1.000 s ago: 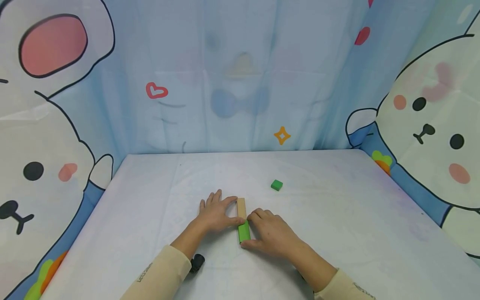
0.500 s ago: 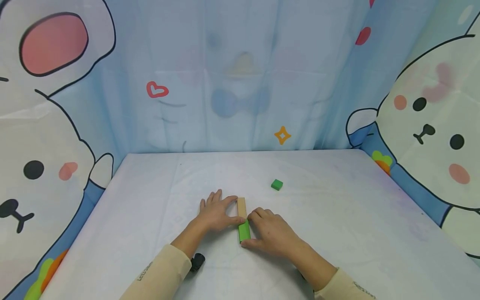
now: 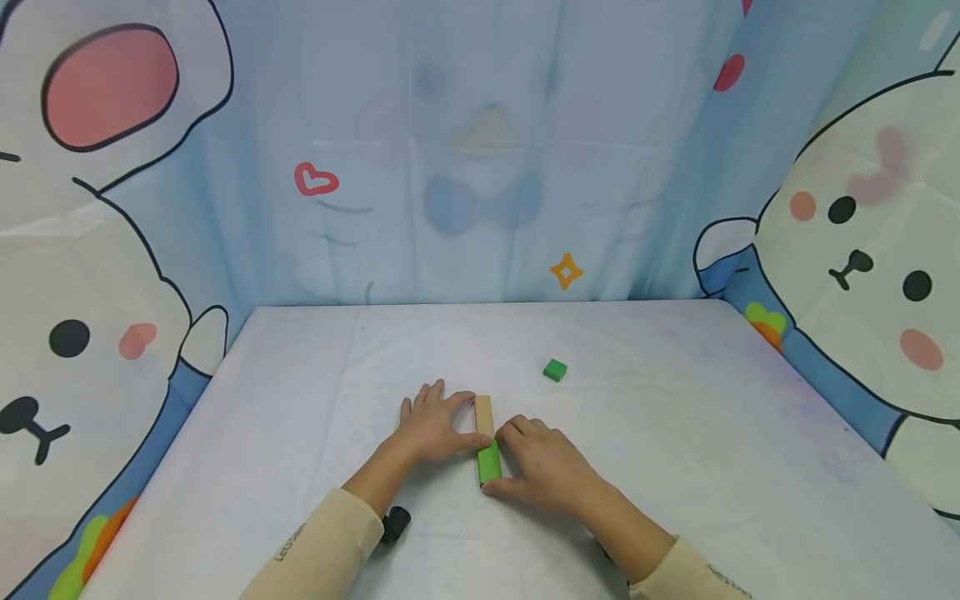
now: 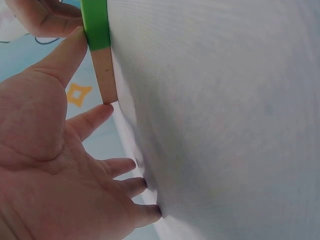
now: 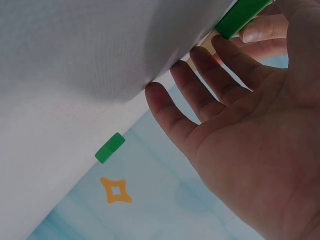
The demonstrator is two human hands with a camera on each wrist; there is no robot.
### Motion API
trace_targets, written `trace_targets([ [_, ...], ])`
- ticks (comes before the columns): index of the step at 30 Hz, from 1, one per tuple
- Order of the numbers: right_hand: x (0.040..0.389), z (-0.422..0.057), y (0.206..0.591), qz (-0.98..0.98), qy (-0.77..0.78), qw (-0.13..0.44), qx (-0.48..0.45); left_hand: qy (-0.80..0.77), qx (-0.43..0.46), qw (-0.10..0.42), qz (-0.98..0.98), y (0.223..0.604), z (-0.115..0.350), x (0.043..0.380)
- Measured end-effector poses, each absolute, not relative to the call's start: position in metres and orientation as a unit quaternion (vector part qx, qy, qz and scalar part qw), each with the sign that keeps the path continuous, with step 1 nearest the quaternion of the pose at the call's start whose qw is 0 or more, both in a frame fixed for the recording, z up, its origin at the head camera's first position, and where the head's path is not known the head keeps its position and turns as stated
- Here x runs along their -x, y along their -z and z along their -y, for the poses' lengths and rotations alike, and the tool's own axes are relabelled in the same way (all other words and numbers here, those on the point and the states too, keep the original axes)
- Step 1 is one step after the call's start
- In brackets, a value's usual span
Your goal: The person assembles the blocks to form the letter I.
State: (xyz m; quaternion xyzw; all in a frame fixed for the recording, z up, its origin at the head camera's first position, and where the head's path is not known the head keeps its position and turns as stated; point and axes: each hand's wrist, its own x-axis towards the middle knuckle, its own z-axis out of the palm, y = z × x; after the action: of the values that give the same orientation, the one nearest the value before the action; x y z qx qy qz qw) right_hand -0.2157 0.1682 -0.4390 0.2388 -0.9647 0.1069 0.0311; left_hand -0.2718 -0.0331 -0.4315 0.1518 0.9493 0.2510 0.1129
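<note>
A plain wooden block (image 3: pixel 483 417) and a bright green block (image 3: pixel 489 465) lie end to end on the white-covered table, wood at the far end. My left hand (image 3: pixel 429 432) spans the wooden block, index fingertip at its far end and thumb near the seam. In the left wrist view, that thumb tip overlaps the green block (image 4: pixel 96 25). From the right, my right hand (image 3: pixel 546 467) holds the green block, thumb at its near end and index finger by the seam. The other right fingertips (image 5: pixel 161 95) rest at the tabletop in the right wrist view.
A small green block (image 3: pixel 555 370) lies farther back, right of the pair. Under the left wrist shows a black device (image 3: pixel 395 525). A blue curtain (image 3: pixel 480 233) printed with cartoon animals hangs behind the table (image 3: pixel 675 375) and along its sides.
</note>
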Motion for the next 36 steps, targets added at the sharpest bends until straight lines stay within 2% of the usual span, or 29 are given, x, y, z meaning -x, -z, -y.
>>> trace_targets([
  [18, 0.2154, -0.1671, 0.4367, 0.968, -0.106, 0.024, -0.228, -0.253, -0.152, 0.114, -0.949, 0.4306, 0.0323, 0.2722],
  [36, 0.2165, -0.1654, 0.4363, 0.970, -0.103, 0.013, -0.220, -0.250, -0.148, 0.090, -0.952, 0.4327, 0.0306, 0.2711],
])
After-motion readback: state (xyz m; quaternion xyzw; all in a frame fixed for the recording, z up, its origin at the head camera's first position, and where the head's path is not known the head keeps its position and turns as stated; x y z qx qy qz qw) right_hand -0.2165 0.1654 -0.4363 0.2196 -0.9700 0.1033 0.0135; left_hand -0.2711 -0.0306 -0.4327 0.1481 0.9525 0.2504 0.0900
